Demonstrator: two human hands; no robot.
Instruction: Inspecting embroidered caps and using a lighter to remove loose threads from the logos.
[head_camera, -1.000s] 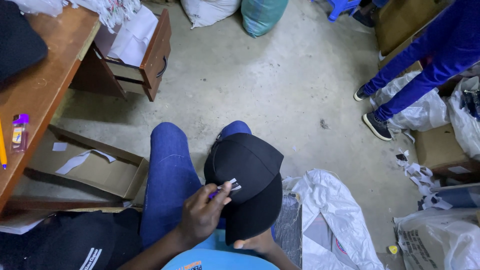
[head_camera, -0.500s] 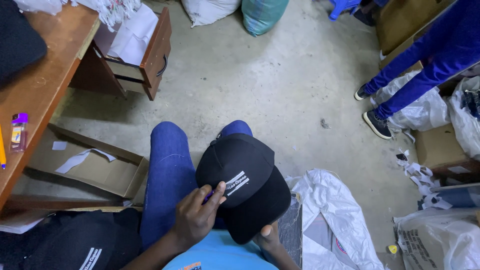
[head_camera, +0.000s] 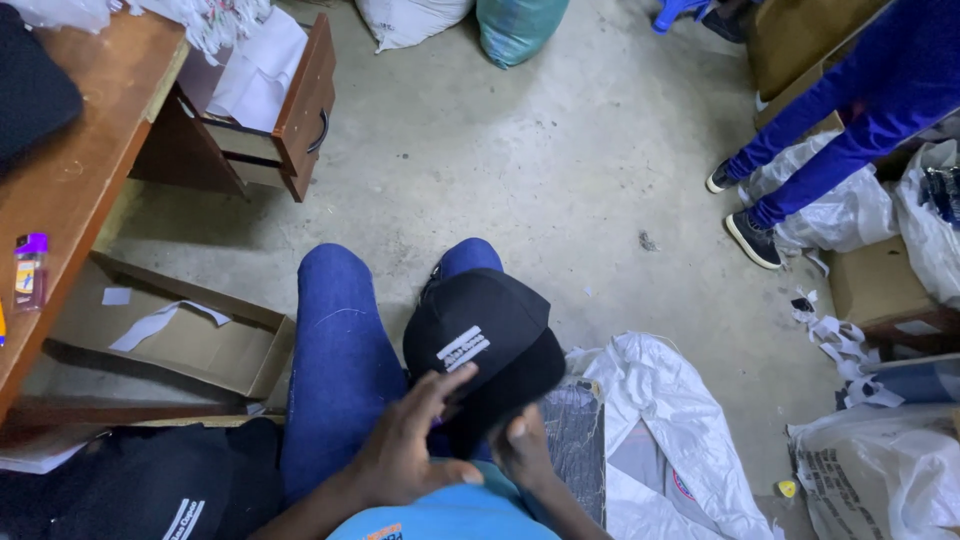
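Down at the lap, the right hand (head_camera: 520, 440) holds the black cap (head_camera: 480, 340) by the underside of its brim, thumb pressed up against the edge. The left hand (head_camera: 405, 445) lies open, fingers (head_camera: 440, 385) spread flat, touching the cap's crown just below a white printed patch; it grips nothing. The cap rests over the right knee of the blue jeans (head_camera: 340, 370). Beside the right hand a dark flat panel (head_camera: 572, 440) leans, and past it a white plastic sack (head_camera: 660, 430) sprawls on the grey concrete floor (head_camera: 520, 170). To the left, an open cardboard box (head_camera: 170, 335) lies under a wooden bench (head_camera: 80, 180) with a pulled-out drawer (head_camera: 290, 110). More black caps (head_camera: 130, 490) are heaped at lower left. Another person's blue-trousered legs (head_camera: 830, 130) stand at upper right, among bags and boxes.
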